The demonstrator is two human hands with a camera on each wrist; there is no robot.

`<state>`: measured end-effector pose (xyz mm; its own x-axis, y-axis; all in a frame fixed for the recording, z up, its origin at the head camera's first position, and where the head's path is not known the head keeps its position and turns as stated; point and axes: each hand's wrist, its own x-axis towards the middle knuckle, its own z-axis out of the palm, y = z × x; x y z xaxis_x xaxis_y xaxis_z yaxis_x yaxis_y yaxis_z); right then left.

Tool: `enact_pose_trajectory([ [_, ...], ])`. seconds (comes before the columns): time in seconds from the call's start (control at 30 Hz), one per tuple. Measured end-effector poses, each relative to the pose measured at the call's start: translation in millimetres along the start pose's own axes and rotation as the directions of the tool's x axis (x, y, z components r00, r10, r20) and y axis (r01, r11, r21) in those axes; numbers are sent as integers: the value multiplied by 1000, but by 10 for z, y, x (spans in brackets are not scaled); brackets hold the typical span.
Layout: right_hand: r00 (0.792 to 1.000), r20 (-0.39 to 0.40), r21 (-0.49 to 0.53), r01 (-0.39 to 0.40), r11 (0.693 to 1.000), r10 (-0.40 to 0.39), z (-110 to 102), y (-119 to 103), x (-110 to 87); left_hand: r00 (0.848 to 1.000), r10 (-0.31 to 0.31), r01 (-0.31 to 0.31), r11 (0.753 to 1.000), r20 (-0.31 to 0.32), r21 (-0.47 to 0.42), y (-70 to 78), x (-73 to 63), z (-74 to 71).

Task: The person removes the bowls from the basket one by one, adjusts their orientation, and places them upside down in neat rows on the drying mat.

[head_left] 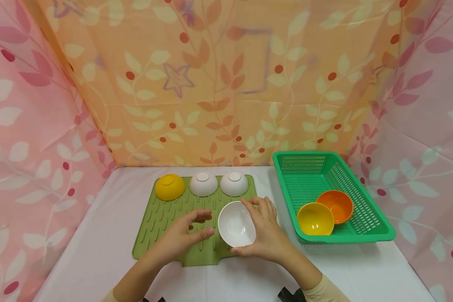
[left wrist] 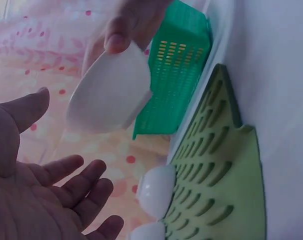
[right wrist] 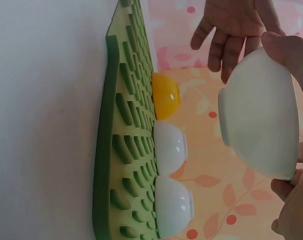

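Note:
My right hand (head_left: 266, 230) holds a white bowl (head_left: 236, 224) by its rim, mouth up, above the green drying mat (head_left: 200, 256). In the right wrist view, the bowl (right wrist: 259, 110) hangs clear of the mat, thumb and fingers on opposite sides of the rim. Left of the bowl is my left hand (head_left: 181, 235), fingers spread and holding nothing; the left wrist view shows a gap between it and the bowl (left wrist: 111, 90). Along the mat's back edge, a yellow bowl (head_left: 170, 187) and two white bowls (head_left: 204, 183) rest upside down.
A green basket (head_left: 287, 197) stands right of the mat. Inside it, a yellow bowl (head_left: 315, 219) and an orange bowl (head_left: 337, 205) lie with mouths up, overlapping. Patterned cloth (head_left: 226, 84) hangs behind the white table (head_left: 109, 235) and along both sides.

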<state>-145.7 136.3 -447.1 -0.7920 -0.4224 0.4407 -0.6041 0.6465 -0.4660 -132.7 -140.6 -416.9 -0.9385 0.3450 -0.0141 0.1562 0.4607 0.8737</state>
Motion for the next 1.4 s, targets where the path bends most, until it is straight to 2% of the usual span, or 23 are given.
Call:
enact_pose_trajectory([
  [0.1, 1000, -4, -2, 20, 1000, -20, 9, 3, -4, 998, -25, 30, 996, 51, -87, -46, 13, 67],
  [0.23, 999, -5, -4, 50, 999, -50, 28, 3, -7, 991, -35, 61, 979, 128, -197, -108, 36, 128],
  [0.43, 991, -30, -22, 131, 991, -132, 34, 13, -9, 978, -35, 90, 959, 206, -268, -156, 73, 211],
  [0.6, 971, -61, -40, 229, 973, -231, 51, 31, 6, 962, -37, 129, 934, 269, -333, -181, 80, 214],
  [0.77, 955, -115, -55, 270, 961, -275, 91, 32, 0, 959, -44, 151, 914, 279, -377, -190, 74, 198],
  [0.93, 945, -150, -65, 285, 956, -292, 110, -20, 15, 971, -49, 147, 892, 232, -427, -186, 56, 184],
  [1.0, 953, -134, -47, 266, 963, -270, 91, -49, 16, 979, -53, 137, 886, 199, -442, -187, 47, 177],
  [1.07, 971, -112, 11, 214, 977, -211, 48, -77, 15, 987, -54, 115, 894, 150, -432, -182, 47, 167],
  [1.13, 990, -83, 97, 122, 988, -114, -13, -100, 7, 995, -44, 75, 921, 88, -383, -176, 54, 157],
  [1.2, 999, -47, 197, 16, 980, -6, -73, -112, -1, 1000, -15, 21, 952, 19, -304, -171, 55, 146],
  [1.3, 992, 31, 329, -128, 936, 125, -148, -105, 0, 995, 63, -73, 987, -74, -141, -159, 40, 133],
  [1.4, 976, 114, 408, -218, 887, 187, -195, -68, 14, 975, 184, -182, 983, -128, 29, -136, 28, 127],
])
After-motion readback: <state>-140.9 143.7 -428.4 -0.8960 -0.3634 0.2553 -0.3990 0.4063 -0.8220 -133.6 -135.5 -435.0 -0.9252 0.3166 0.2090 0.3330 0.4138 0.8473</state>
